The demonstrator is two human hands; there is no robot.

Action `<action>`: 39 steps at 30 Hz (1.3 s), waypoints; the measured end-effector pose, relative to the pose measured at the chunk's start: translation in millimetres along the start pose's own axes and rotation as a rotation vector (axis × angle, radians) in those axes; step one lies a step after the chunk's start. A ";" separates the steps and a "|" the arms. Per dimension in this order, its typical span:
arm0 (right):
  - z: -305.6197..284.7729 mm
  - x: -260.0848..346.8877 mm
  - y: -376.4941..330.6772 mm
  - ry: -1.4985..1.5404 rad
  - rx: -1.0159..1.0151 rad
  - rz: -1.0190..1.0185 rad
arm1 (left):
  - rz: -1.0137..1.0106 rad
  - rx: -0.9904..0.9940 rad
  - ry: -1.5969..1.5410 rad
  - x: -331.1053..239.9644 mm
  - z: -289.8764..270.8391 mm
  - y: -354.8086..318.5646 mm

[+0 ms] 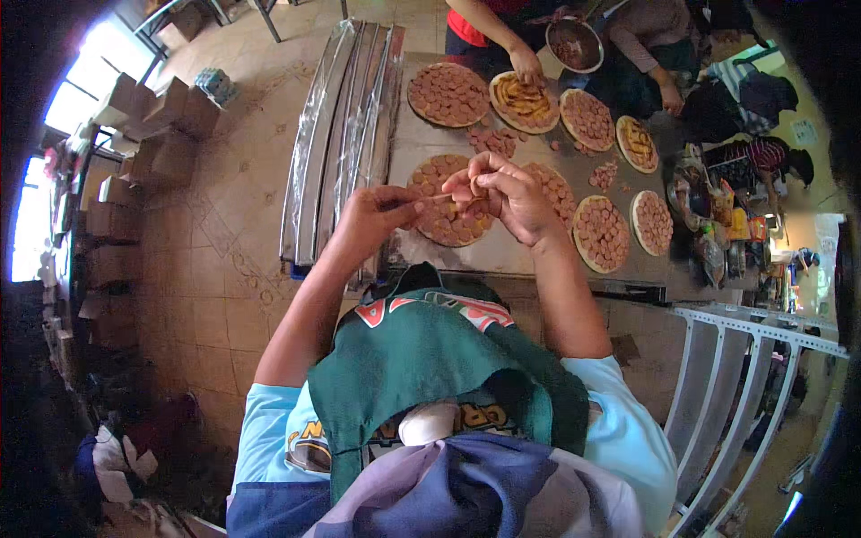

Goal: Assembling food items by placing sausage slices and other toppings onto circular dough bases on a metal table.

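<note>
Both of my hands are raised over a round pizza topped with sausage slices. My left hand is closed in a pinch on a thin pale piece, seen edge-on, that looks like a sausage slice. My right hand has its fingers curled around pinkish sausage slices, close to the left fingertips. Beside that hand, partly covered by it, lies another topped pizza. Loose sausage slices form a pile on the metal table just beyond my hands.
Across the table, another person's hand touches a pizza with yellowish strips, near a metal bowl. More topped pizzas lie rightward. Long plastic-wrapped metal pieces line the left side. A metal rack stands at right.
</note>
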State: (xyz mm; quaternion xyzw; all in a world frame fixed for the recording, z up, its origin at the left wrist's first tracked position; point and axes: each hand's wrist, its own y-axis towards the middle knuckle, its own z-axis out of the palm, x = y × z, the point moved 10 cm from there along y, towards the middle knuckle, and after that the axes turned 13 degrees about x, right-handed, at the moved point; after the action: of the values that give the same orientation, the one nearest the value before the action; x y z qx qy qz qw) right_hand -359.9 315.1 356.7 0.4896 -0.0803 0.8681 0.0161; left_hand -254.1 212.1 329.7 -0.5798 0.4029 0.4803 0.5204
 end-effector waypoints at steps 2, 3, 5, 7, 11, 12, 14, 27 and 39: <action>-6.5 -3.9 -1.1 0.031 -0.053 0.005 | -0.010 -0.012 -0.013 5.2 -5.3 -1.9; -5.0 -5.9 -0.8 0.035 -0.051 0.011 | -0.015 -0.028 -0.022 7.7 -7.7 -4.0; 0.7 -7.3 1.4 0.124 -0.015 0.004 | -0.012 -0.044 -0.092 7.9 -8.1 -8.0; 3.0 -13.0 7.3 0.232 0.052 -0.032 | -0.042 -0.049 -0.156 12.6 -9.4 -11.2; 25.1 -12.8 22.0 0.553 0.263 -0.117 | -0.063 -0.054 -0.186 15.9 -10.6 -17.9; 26.9 -14.3 25.2 0.556 0.269 -0.112 | -0.056 -0.044 -0.202 20.0 -11.4 -19.3; 32.0 -18.2 29.9 0.589 0.305 -0.080 | -0.050 -0.038 -0.219 20.5 -12.0 -21.8; -25.7 5.4 16.0 0.526 0.097 -0.224 | 0.085 -0.062 -0.501 -16.0 -26.3 -48.0; -135.1 -44.0 -20.1 -0.068 -0.554 -0.141 | 0.461 0.285 -0.303 -159.3 21.8 -87.1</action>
State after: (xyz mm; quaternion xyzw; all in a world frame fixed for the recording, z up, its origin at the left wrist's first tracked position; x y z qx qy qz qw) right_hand -449.4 358.1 253.1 0.4997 -0.2807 0.7929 0.2068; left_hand -206.9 240.2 504.1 -0.3161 0.5049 0.6051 0.5282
